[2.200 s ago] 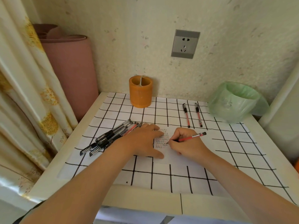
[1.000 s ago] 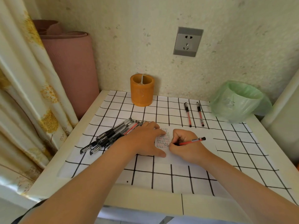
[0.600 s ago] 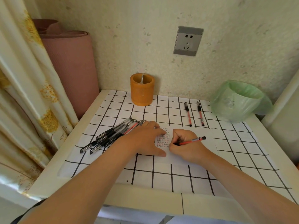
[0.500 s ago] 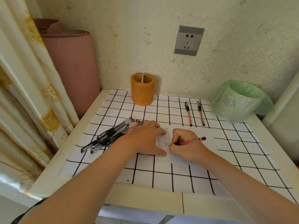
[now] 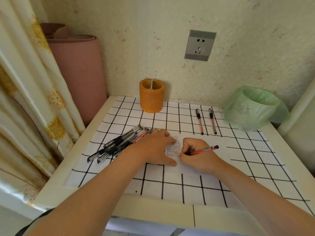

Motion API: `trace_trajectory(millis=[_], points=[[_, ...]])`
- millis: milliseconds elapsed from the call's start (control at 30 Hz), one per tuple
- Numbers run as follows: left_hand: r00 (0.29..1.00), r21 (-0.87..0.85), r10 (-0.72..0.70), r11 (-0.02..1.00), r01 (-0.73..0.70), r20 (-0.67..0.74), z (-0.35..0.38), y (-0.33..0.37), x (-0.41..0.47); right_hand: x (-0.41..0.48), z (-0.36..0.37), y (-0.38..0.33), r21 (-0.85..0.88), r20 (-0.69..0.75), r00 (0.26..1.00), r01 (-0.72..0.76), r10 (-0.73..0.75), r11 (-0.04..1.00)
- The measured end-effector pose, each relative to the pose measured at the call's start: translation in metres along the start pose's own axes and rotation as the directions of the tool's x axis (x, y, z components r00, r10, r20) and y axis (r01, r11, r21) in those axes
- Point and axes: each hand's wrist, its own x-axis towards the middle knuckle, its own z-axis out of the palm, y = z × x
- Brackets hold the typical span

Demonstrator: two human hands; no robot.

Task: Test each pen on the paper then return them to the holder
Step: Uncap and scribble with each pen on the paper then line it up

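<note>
Right hand [image 5: 197, 156], gripping slim red pen [image 5: 203, 150], now lower on white paper sheet [image 5: 221, 155]; left hand [image 5: 153, 147] flat, pins it. Test ongoing; nxt: into orange cylindrical holder [image 5: 151, 97].

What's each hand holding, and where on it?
Right hand grips the red pen near its writing end; left hand holds nothing, resting flat on the paper.

The tip of the red pen [image 5: 203, 150] is hidden inside the curled right hand [image 5: 196, 155]. The left hand [image 5: 153, 149] lies flat over part of the paper [image 5: 187, 168] and hides one end of the pile of pens [image 5: 119, 144]. The written marks [image 5: 173, 148] are too small to read. The curtain [image 5: 25, 99] is cut off by the left edge.
</note>
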Motion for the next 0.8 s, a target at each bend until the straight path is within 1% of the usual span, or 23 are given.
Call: trace_trajectory(millis=[367,467,533,600,633,700,800], points=[[1.0,0.01,0.004,1.0,-0.004,-0.003,0.0,-0.001,0.0,0.001,0.001,0.0,0.009,0.011,1.0,0.008,-0.008,1.0],[1.0,0.009,0.001,1.0,0.0,-0.005,0.0,-0.001,0.001,0.0,0.001,0.0,0.02,0.014,1.0,-0.011,0.011,1.0],[1.0,0.014,0.0,1.0,0.0,-0.008,0.0,0.0,0.001,0.001,-0.001,0.0,0.071,-0.031,0.999,-0.037,0.039,0.997],[1.0,0.011,0.003,1.0,-0.003,0.005,0.0,-0.001,0.001,0.004,-0.005,0.002,0.215,-0.109,0.988,-0.081,0.106,0.973],[1.0,-0.002,0.002,1.0,-0.002,0.017,-0.001,-0.002,0.001,0.005,-0.007,0.001,0.273,-0.133,0.981,-0.099,0.14,0.957],[1.0,-0.065,-0.01,0.998,0.011,0.026,-0.006,-0.006,-0.001,0.006,-0.007,-0.001,0.295,-0.154,0.974,-0.115,0.166,0.949],[0.995,-0.194,-0.065,0.98,0.051,-0.07,-0.023,-0.014,-0.005,0.009,-0.004,-0.004,0.276,-0.163,0.974,-0.105,0.155,0.955]])
